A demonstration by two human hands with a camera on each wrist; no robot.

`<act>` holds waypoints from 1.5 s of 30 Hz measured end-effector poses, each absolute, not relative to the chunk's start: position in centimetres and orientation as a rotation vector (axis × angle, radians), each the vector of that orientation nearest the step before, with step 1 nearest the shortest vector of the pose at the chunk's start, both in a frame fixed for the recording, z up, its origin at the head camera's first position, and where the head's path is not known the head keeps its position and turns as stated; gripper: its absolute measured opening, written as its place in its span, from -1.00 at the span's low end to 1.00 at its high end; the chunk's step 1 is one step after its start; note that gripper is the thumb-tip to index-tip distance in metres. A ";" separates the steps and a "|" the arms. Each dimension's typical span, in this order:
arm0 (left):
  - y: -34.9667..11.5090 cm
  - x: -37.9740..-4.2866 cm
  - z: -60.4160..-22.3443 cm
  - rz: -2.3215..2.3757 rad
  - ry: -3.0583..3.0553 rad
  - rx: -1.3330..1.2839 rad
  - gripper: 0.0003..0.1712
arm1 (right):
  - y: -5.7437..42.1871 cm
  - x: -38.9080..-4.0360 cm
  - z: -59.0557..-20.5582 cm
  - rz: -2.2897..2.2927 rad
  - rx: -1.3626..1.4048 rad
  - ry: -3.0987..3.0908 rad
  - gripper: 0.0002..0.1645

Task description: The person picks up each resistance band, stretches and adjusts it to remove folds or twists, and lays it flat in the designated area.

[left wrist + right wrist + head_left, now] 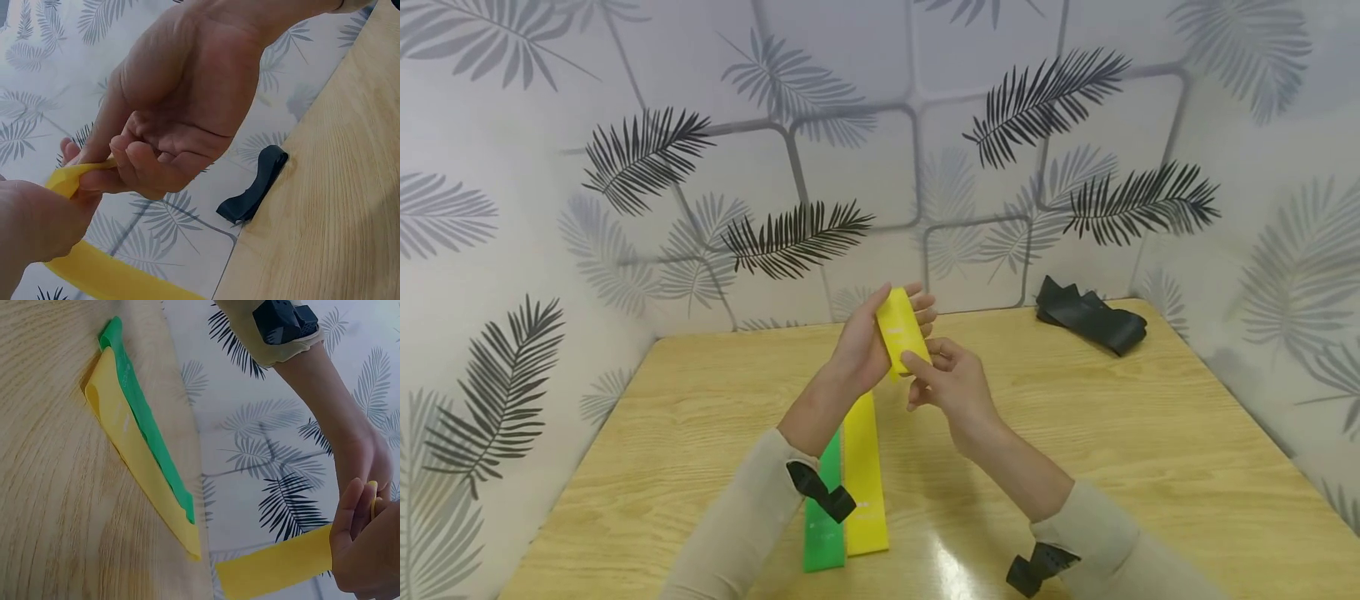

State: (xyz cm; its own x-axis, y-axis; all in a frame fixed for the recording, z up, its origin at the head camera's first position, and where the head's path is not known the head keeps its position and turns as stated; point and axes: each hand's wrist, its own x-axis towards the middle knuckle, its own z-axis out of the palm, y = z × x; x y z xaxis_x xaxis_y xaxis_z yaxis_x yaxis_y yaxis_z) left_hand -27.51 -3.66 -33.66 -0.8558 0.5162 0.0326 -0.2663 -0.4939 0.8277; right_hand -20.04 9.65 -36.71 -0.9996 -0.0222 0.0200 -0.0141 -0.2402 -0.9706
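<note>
A flat yellow resistance band (901, 329) is held up above the table between both hands. It lies across the palm of my left hand (859, 343), the thumb along its edge and the fingers extending behind it. My right hand (964, 398) pinches the near end between thumb and fingers. A length of this band (275, 565) stretches away from the hands in the right wrist view. Below, a second yellow band (867, 483) and a green band (825, 533) lie lengthwise side by side on the table.
A black band (1090, 317), loosely folded, lies at the table's far right corner. The wooden table (1150, 433) meets leaf-patterned walls (865, 167) at the back and sides. Black camera straps (820, 492) sit at both sleeve cuffs.
</note>
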 end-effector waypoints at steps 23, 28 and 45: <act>-2.6 -27.5 -33.7 2.334 1.449 0.265 -0.49 | 9.9 -19.5 -37.6 -2.232 -0.215 1.934 -0.58; -2.7 -28.2 -33.8 2.351 1.400 0.235 -0.49 | 10.3 -19.1 -37.9 -2.205 -0.207 1.979 -0.60; -4.5 -30.8 -34.7 2.276 1.492 0.237 -0.47 | 11.0 -16.8 -40.6 -2.001 -0.236 2.008 -0.58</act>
